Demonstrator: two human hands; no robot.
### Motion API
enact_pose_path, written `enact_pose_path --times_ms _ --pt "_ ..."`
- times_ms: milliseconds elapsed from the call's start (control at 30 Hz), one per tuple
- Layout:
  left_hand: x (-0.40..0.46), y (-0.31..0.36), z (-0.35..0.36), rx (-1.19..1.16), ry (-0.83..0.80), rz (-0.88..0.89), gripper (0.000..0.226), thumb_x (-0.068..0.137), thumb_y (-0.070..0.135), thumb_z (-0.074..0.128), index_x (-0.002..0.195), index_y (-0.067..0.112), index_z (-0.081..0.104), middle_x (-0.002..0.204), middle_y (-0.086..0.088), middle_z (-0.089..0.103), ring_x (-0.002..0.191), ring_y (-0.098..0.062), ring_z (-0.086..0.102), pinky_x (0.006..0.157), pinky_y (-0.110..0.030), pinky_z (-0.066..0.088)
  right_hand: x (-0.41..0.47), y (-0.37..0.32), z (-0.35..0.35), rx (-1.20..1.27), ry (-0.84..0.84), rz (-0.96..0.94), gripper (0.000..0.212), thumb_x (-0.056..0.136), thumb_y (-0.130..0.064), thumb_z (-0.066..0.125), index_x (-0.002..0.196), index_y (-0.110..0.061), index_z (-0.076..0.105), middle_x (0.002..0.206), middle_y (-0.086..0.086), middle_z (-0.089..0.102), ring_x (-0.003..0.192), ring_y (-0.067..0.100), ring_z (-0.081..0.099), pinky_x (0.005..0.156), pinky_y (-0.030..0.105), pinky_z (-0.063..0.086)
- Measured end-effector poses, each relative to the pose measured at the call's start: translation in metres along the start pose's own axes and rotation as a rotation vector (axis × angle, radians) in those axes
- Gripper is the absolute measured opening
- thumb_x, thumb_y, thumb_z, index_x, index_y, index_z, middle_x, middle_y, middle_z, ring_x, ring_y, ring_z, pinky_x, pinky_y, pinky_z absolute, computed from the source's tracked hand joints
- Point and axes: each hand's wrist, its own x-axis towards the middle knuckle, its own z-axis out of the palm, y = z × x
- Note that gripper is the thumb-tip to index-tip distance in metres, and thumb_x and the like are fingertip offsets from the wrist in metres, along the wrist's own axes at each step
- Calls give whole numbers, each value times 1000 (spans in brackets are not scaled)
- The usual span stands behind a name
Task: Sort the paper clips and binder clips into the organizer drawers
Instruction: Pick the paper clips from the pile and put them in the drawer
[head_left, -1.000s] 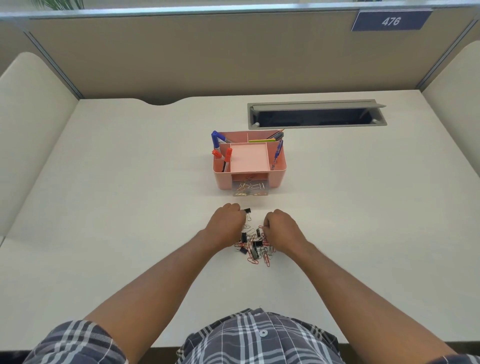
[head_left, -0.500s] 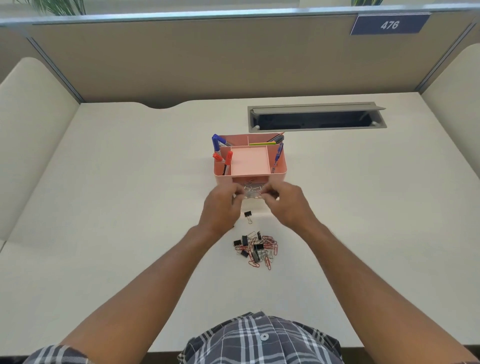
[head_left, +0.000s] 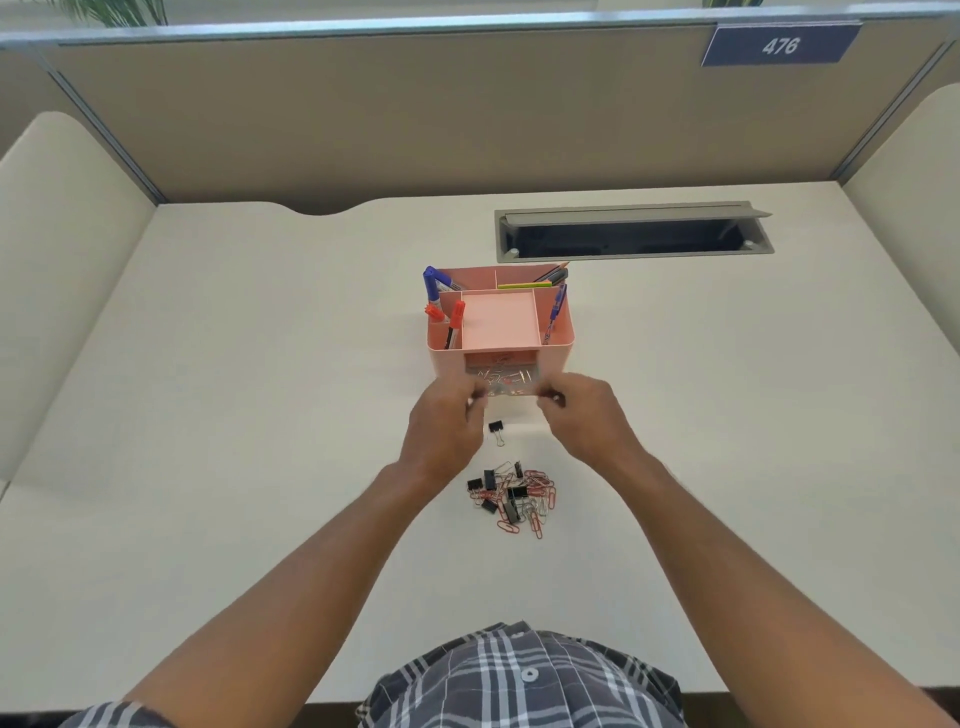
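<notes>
A pink desk organizer stands mid-table, and its clear drawer is pulled out toward me with several paper clips inside. My left hand pinches the drawer's front left corner. My right hand pinches its front right corner. I cannot tell if either hand also holds clips. One black binder clip lies alone between my hands. Closer to me sits a mixed pile of paper clips and black binder clips.
Markers and pens stand in the organizer's top compartments. A grey cable hatch is open behind and to the right of the organizer. Partition walls close off the desk at the back and both sides.
Both hands left the clip pile and moved forward to the drawer's front corners. The drawer now sticks out a little farther. One binder clip lies apart from the pile.
</notes>
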Motion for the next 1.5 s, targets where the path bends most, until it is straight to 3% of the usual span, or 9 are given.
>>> enact_pose_path --times_ms 133,267,467,633,867,1067,1233,1433,1500 --pt "-41 -17 22 128 -305 -9 29 92 21 62 121 13 64 111 -5 63 104 -22 53 93 -32 43 -28 32 17 -230 -299 172 30 89 -21 65 118 -17 66 113 4 66 101 22 61 88 30 49" --pt "-56 -19 43 308 -451 25 39 89 34 63 126 21 60 115 -4 56 107 -26 49 91 -40 41 -47 37 41 -325 -343 170 40 87 -25 68 125 -19 58 120 9 53 107 30 59 88 34 48" --pt "-52 -17 50 399 -419 64 17 91 26 58 103 17 67 104 -3 57 98 -28 51 82 -40 41 -48 30 57 -323 -258 63 18 92 -13 54 107 -11 63 110 10 53 93 31 59 80 38 49" --pt "-47 -23 51 391 -395 42 15 91 22 56 99 19 68 100 -1 61 96 -26 53 80 -38 42 -42 30 54 -292 -254 61 7 90 -14 59 96 -14 63 99 5 58 91 27 58 75 34 45" --pt "-45 -24 48 400 -378 36 13 92 21 52 93 21 65 97 1 61 95 -24 53 77 -35 36 -34 32 41 -212 -201 95 15 89 -18 64 102 -13 69 100 4 69 94 24 62 80 34 49" --pt "-46 -25 48 380 -350 32 30 87 8 51 111 20 63 100 0 64 96 -26 53 77 -35 35 -32 32 36 -94 -223 174 11 88 -18 66 97 -16 71 92 1 69 86 19 63 78 31 51" --pt "-43 -28 48 394 -358 15 33 85 8 54 115 22 63 102 0 65 97 -27 54 79 -37 37 -34 32 37 25 -188 256 3 86 -19 69 87 -21 67 82 -2 69 77 17 65 67 26 50" --pt "-42 -27 50 333 -324 13 26 92 15 51 114 21 64 104 -1 66 99 -27 54 81 -39 40 -35 32 35 68 -175 247 13 88 -17 67 99 -15 74 88 1 73 85 19 66 80 29 52" --pt "-42 -27 51 323 -320 18 25 93 17 51 113 20 65 103 -1 66 97 -27 55 80 -38 41 -35 31 34 83 -166 240 14 89 -18 66 99 -16 75 88 0 73 85 17 66 78 27 51"
